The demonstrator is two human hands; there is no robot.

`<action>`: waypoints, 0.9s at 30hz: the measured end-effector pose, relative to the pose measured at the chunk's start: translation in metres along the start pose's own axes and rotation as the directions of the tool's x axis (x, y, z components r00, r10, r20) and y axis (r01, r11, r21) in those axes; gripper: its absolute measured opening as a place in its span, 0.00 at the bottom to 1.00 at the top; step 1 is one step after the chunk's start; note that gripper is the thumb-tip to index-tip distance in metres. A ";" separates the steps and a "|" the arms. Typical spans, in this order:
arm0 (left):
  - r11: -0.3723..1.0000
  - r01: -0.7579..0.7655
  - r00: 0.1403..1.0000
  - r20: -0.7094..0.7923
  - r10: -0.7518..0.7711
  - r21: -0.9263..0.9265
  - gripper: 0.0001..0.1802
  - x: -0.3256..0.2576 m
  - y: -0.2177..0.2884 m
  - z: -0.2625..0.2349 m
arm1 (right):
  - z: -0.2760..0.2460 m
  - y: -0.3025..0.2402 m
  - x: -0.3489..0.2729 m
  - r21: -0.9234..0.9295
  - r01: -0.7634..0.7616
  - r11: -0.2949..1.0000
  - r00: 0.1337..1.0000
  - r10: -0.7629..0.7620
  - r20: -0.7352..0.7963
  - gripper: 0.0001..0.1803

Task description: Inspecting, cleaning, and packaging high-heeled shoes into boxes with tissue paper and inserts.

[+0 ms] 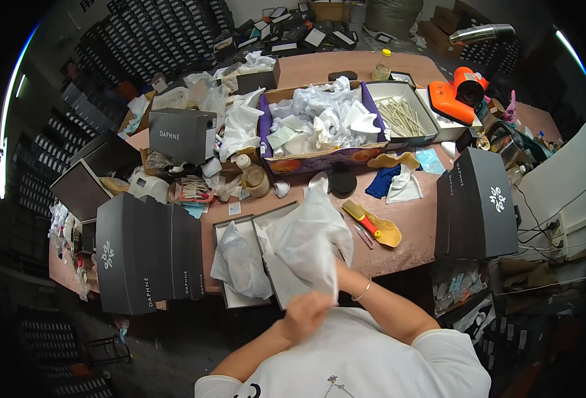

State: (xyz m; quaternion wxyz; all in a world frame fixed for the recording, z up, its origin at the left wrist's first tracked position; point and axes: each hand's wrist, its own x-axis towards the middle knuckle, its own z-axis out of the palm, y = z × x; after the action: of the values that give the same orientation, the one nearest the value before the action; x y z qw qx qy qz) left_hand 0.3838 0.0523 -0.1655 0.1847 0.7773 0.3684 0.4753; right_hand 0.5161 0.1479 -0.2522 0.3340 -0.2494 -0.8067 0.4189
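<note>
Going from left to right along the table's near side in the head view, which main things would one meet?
Left dark grey cardboard boxes, rounded white-wrapped bundle, translucent white wrapping, yellow-and-red brush, right dark grey cardboard boxes.

Place: a messy packing workshop
Boxes (160,46): lots and lots, dark, piled high at the back
Table (412,242): long and pinkish, with big grey boxes (130,259) on it
Paper (326,119): a white, crumpled heap in a purple box (264,126)
Tools: a brush (361,219), an orange machine (447,103)
</note>
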 end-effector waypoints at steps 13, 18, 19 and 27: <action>0.514 0.520 0.405 -0.333 -0.851 -0.682 0.09 -0.012 -0.018 -0.029 | -0.108 -0.139 0.029 -0.538 0.045 0.842 0.986 0.048 0.157 0.30; 0.550 0.555 0.502 -0.277 -0.820 -0.624 0.10 -0.015 -0.009 -0.016 | -0.078 -0.077 0.009 -0.173 -0.536 0.826 0.842 0.511 -0.170 0.27; 0.559 0.563 0.505 -0.281 -0.816 -0.609 0.10 -0.015 -0.010 -0.017 | -0.078 -0.055 0.005 0.113 -0.671 0.733 0.727 0.680 -0.098 0.26; 0.562 0.636 0.532 -0.227 -0.816 -0.529 0.11 -0.011 -0.015 -0.017 | -0.093 -0.053 0.006 -0.159 -0.328 0.931 0.939 0.304 -0.159 0.47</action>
State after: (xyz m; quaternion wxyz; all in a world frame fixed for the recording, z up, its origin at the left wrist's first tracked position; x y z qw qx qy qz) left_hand 0.3594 0.0530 -0.1734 0.4266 0.3611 0.5948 0.5777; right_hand 0.5755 0.1712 -0.1659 0.2901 -0.4327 -0.7672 0.3741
